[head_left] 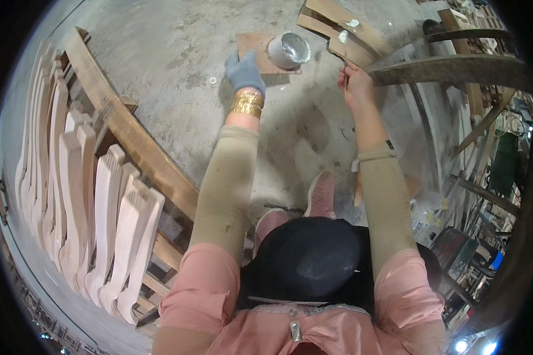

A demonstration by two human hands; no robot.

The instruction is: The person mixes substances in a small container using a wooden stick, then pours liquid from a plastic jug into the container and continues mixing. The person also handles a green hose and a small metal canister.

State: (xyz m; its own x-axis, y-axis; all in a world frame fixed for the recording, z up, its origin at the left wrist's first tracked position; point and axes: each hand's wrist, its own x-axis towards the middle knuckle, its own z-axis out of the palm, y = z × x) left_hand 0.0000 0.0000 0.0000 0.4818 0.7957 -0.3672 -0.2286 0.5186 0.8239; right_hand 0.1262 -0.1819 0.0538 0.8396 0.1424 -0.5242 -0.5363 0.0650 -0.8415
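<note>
My left hand (244,70), in a grey-blue knit glove, grips the left edge of a flat brown board (251,40); some of its fingers are hidden. On the board's right part stands a round pot (280,54), whitish inside and down its wall. Bare and closed, my right hand (356,84) pinches a thin brown stick (346,54) that points away from me. A white blob (343,36) shows at the stick's far end, over a folded piece of cardboard (361,48). Another white smear (352,23) lies on that cardboard.
Many pale, curved wooden legs (71,171) lean in a row at left, along a wooden beam (121,121). A dark curved bar (450,70) crosses at right, near cluttered frames. Below are my pink shoes (321,192) and the concrete floor (177,65).
</note>
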